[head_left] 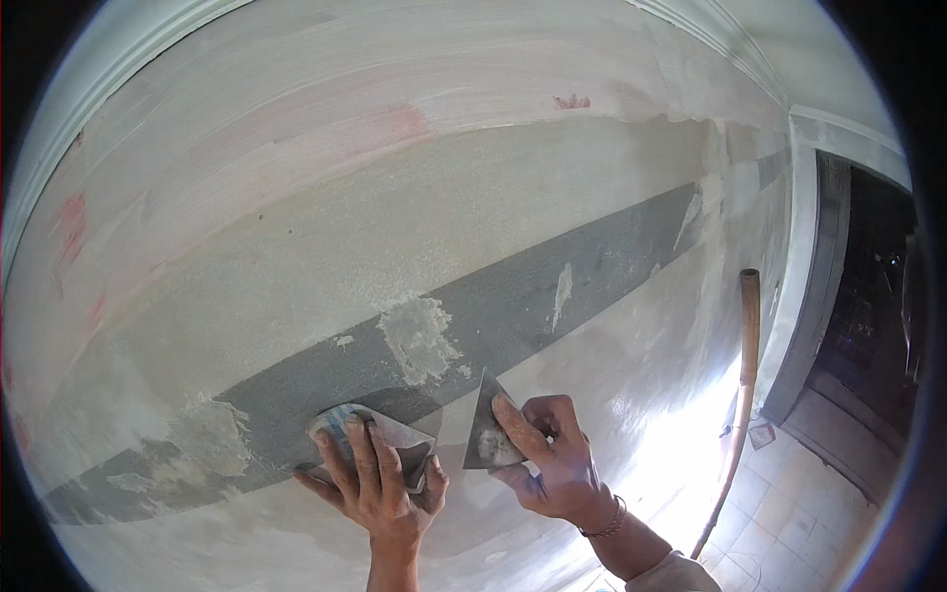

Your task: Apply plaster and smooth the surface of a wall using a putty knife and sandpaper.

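My left hand is pressed to the wall low in the middle, its fingers spread over a folded grey sheet with a white and blue patch. Whether that sheet is cloth or sandpaper I cannot make out. To its right, my right hand grips a thin dark scraper blade with a pale smear of putty on its face. The blade comes to a point at the top and stands close to the wall; whether it touches is unclear. Behind both hands runs a dark grey band with rough pale patches.
The wall is beige, with whitish and pink smears higher up. A wooden pole leans at the right beside a doorway. Bright light glares at the wall's foot, above a tiled floor. White moulding edges the ceiling.
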Tool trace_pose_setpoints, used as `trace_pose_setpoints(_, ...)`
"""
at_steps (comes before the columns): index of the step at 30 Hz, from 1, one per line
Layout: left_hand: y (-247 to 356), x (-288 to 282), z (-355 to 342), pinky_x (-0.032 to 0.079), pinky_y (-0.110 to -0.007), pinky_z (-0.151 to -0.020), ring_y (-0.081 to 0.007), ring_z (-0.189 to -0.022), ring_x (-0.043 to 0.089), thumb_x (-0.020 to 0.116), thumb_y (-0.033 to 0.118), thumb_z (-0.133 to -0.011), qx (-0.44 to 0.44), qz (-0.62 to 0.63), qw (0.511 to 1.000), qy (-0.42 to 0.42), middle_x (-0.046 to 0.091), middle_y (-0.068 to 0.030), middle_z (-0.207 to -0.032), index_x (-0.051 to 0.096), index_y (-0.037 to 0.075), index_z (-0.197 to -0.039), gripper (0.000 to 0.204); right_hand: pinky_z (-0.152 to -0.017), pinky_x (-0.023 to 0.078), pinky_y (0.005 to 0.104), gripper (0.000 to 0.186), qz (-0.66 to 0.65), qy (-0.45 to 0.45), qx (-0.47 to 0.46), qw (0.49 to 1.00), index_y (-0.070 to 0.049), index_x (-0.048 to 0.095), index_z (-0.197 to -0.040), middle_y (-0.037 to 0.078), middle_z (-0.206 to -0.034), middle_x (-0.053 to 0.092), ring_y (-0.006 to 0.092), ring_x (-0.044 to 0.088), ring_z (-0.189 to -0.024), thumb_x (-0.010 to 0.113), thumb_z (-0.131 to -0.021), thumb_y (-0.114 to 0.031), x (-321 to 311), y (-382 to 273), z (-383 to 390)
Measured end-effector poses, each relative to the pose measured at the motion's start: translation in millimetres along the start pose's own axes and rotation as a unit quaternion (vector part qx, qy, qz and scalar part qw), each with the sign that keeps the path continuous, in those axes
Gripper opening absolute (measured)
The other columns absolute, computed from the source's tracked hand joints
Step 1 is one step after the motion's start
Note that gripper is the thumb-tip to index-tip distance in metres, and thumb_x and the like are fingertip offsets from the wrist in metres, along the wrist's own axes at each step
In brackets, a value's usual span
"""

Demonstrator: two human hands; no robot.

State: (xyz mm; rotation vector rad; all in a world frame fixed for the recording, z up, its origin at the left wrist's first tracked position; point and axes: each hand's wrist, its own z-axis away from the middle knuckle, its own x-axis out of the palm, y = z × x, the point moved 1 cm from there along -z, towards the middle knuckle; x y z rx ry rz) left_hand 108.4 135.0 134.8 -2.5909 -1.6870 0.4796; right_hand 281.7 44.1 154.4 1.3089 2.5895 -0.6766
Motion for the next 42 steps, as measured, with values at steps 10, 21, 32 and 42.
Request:
trace_pose_setpoints(10, 1, 1, 1, 0.001, -0.061, -0.104, -0.0419, -0.126, 0.027, 0.036, 0.055, -0.081, -0.003, -0.014, 1.0, -0.002, 0.031, -0.009, -0.139, 0.009, 0.032, -0.139, 0.068, -0.059, 0.047, 0.033, 0.065, 0.026, 0.107, 0.007, 0.994, -0.007, 0.038, -0.131, 0.013, -0.085, 0.047, 0.0226, 0.049, -0.067, 0.067, -0.075, -0.026, 7, 9, -16)
trace_pose_setpoints(21, 0, 0, 3, 0.003, -0.06, -0.104, -0.0401, -0.127, 0.027, 0.036, 0.054, -0.081, -0.006, -0.012, 1.0, -0.002, 0.031, -0.0082, -0.14, 0.01, 0.032, -0.139, 0.068, -0.068, 0.047, 0.0332, 0.043, -0.023, 0.176, -0.013, 0.984, 0.003, 0.046, -0.115, 0.016, -0.091, 0.053, 0.0268, 0.056, -0.076, 0.061, -0.075, 0.0, 3, 6, -21)
trace_pose_setpoints(32, 3, -4, -2, 0.005, -0.06, -0.104, -0.0406, -0.125, 0.029, 0.035, 0.055, -0.082, -0.011, -0.021, 1.0, -0.004, 0.033, -0.0079, -0.139, 0.017, 0.029, -0.139, 0.065, -0.069, 0.044, 0.0328, 0.052, 0.286, 0.212, -0.057, 0.933, 0.003, 0.052, -0.116, 0.011, -0.1, 0.049, 0.0244, 0.05, -0.083, 0.057, -0.064, 0.0, 43, -8, -37)
trace_pose_setpoints(42, -10, -8, -3, 0.011, -0.064, -0.101, -0.0385, -0.126, 0.029, 0.039, 0.047, -0.088, 0.089, 0.035, 0.993, 0.073, 0.04, -0.0112, -0.133, 0.034, 0.017, -0.132, 0.053, -0.068, 0.048, 0.0286, 0.041, 0.245, 0.148, -0.106, 0.952, 0.0, 0.058, -0.108, 0.013, -0.107, 0.051, 0.0224, 0.054, -0.089, 0.058, -0.068, -0.009, 12, -25, -9)
